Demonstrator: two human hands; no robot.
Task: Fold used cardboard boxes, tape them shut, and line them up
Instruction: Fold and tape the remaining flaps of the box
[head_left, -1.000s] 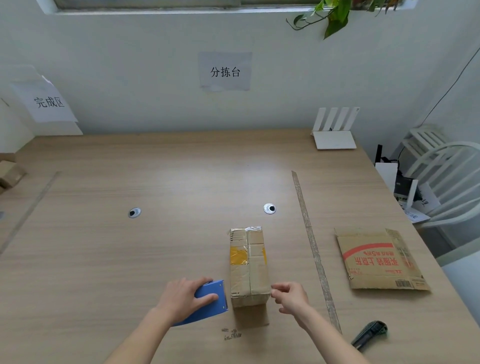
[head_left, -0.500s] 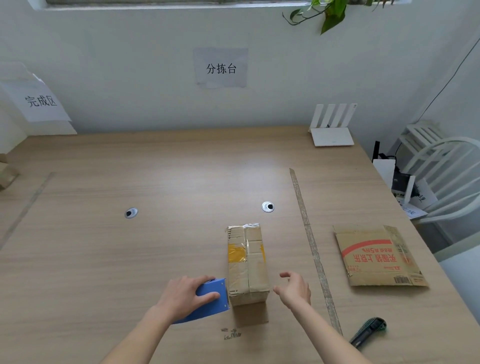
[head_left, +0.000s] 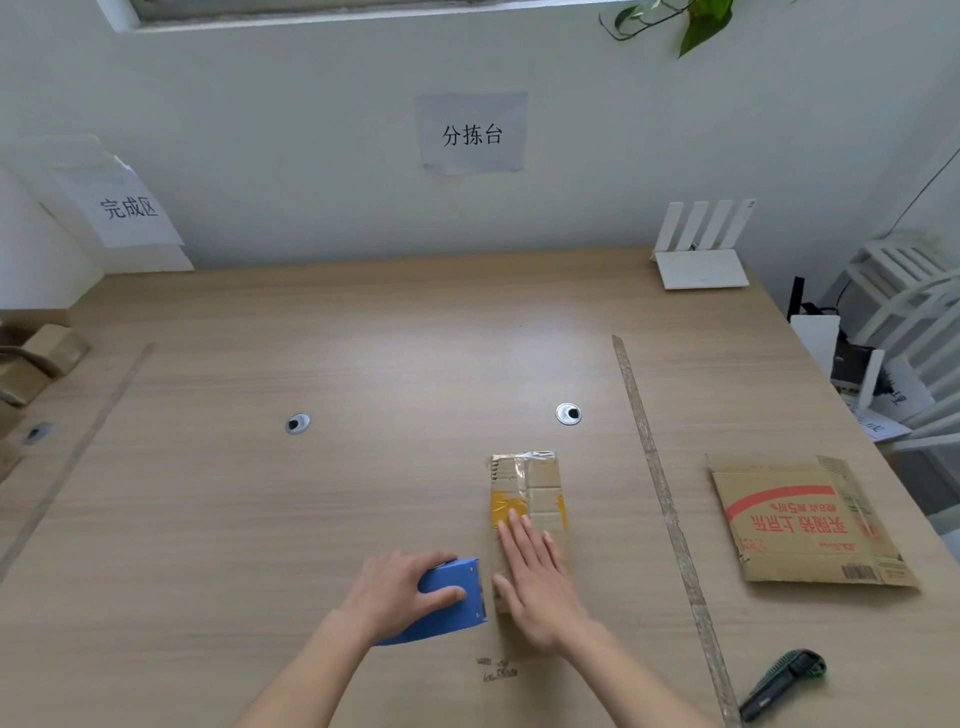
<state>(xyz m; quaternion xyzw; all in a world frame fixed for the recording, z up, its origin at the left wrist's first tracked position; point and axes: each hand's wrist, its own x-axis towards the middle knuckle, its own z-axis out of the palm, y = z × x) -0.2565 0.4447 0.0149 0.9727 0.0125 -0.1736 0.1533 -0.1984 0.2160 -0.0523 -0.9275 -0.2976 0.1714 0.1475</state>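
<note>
Item 1: small cardboard box (head_left: 527, 488), folded shut, its top crossed by clear tape and a yellow patch. It serves as the landmark for all entries below. It stands on the wooden table (head_left: 311, 519), toward the near edge and a little right of the middle.

Item 2: right hand (head_left: 540, 582), lying flat on the near half of the box's top, fingers straight and together, pointing away from the person, gripping nothing.

Item 3: left hand (head_left: 400, 592), just left of the box, its fingers curled over a blue tape dispenser (head_left: 449, 597) and holding it. The dispenser's front end sits just beside the box's near left corner (whether the two touch cannot be told).

Item 4: flattened cardboard box (head_left: 805, 525) with red print, lying flat well to the right of the small box.

Item 5: long strip of tape (head_left: 657, 483) stuck along the table, running from far to near between the small box and the flattened one.

Item 6: utility knife (head_left: 782, 683), dark with green, to the right of and nearer than the small box, beyond the strip.

Item 7: two round cable grommets, one (head_left: 568, 414) just beyond the small box, the other (head_left: 297, 423) well to its left.

Item 8: white router (head_left: 701, 254), far beyond the small box and to its right, at the wall.

Item 9: more cardboard boxes (head_left: 36, 358), far to the left, at the table's left edge.
</note>
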